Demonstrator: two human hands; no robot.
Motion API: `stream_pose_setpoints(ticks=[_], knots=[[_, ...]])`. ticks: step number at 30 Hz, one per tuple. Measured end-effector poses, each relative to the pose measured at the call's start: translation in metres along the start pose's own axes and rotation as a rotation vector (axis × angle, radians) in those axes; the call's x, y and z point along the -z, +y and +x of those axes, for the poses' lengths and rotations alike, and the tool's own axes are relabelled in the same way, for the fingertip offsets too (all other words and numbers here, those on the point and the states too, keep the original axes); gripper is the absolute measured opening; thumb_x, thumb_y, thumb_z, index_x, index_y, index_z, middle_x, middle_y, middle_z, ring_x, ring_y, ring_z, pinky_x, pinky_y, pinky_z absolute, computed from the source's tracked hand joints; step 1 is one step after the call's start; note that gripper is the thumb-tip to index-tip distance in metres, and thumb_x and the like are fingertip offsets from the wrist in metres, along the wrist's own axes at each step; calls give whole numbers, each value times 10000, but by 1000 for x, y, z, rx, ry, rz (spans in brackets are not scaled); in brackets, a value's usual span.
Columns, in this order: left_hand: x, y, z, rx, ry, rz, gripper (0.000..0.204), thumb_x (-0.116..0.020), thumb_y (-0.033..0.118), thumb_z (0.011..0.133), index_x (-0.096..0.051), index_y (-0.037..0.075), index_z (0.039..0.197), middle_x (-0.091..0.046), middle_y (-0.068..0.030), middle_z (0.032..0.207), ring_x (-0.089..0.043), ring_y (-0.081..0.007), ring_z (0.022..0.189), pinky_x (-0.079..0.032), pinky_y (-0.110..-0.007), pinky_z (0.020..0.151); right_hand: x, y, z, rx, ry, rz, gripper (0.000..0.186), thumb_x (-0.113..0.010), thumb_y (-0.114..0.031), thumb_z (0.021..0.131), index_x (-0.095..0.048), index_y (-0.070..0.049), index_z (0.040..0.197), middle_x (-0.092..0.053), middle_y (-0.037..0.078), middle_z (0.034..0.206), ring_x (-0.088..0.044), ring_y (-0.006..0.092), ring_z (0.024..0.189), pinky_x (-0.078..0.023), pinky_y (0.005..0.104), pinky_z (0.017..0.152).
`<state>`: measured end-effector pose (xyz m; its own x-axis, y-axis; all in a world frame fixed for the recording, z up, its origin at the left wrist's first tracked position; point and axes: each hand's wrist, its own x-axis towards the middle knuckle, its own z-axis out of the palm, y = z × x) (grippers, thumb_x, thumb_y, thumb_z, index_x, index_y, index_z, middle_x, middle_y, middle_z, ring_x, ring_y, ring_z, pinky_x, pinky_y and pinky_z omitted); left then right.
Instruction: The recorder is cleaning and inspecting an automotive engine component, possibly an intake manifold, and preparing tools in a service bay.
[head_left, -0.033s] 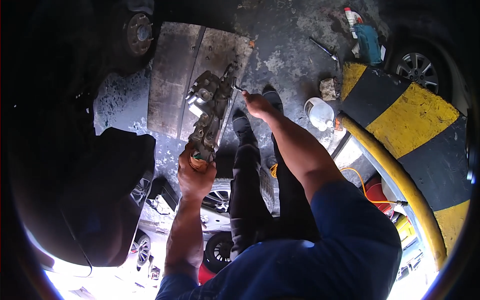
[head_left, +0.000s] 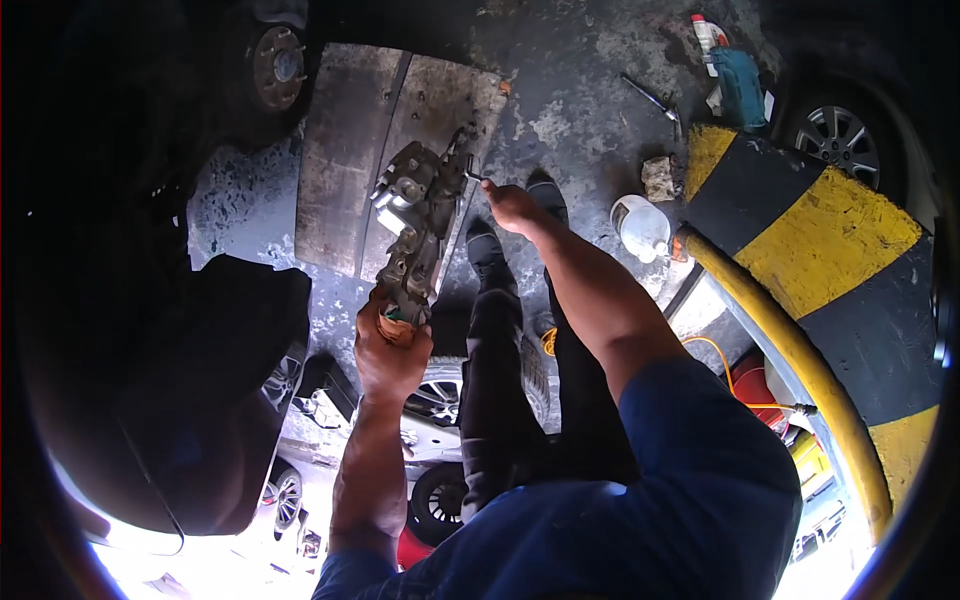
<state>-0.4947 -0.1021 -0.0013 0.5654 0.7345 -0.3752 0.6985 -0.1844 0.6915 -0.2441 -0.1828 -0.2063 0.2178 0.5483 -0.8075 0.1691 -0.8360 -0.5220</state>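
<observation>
An elongated cast metal engine part (head_left: 408, 195) lies over a stained, two-panel board (head_left: 340, 160) on the floor. My left hand (head_left: 390, 355) grips the near end of the part, with an orange-brown piece of material (head_left: 398, 330), perhaps a rag, under its fingers. My right hand (head_left: 513, 210) is closed on a small metal wrench (head_left: 476, 176), whose head is at the right side of the part. Whether the wrench is seated on a fastener I cannot tell. My two dark shoes are on the floor below the right hand.
A brake hub (head_left: 278, 68) and dark car body stand at left. At right are a plastic jug (head_left: 640, 228), a long tool (head_left: 650, 98), a teal container (head_left: 738, 88), a yellow-black ramp (head_left: 830, 240) with a curved yellow rail, a car wheel (head_left: 835, 140) and an orange cable.
My right hand and the wrench have shifted very slightly to the left. Otherwise the view looks the same.
</observation>
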Motion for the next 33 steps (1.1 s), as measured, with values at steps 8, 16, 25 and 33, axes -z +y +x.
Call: stream_pose_setpoints(ticks=[8,16,25,33], knots=[[12,0,3,56,-43,-55,595,-721,-46,719,-400,28,1215,-582,-124,1051,-607,-170,901,-510,-288,799,-15,17,42,125,-114,33,852,-172,-656,985,-659,36,890,-650,305,930,-598,476,993,-450,488,880],[21,-2,10,200,-46,-140,616,-767,11,684,-427,56,1195,-621,-156,1074,-653,-211,886,-525,-325,779,-12,24,42,153,-92,52,839,-230,-673,975,-634,39,792,-635,267,776,-616,446,827,-463,478,782],[25,-6,14,166,-54,-159,596,-747,-2,692,-420,45,1188,-605,-140,1098,-628,-186,905,-516,-311,784,-7,28,48,170,-136,48,822,-241,-656,983,-627,46,799,-626,282,769,-611,453,819,-465,469,782],[38,-12,25,265,-99,-164,617,-758,9,684,-426,64,1201,-611,-103,988,-613,-161,839,-515,-303,758,4,25,51,257,-126,-85,751,-207,-591,1014,-644,16,948,-658,250,926,-607,449,966,-470,479,844]])
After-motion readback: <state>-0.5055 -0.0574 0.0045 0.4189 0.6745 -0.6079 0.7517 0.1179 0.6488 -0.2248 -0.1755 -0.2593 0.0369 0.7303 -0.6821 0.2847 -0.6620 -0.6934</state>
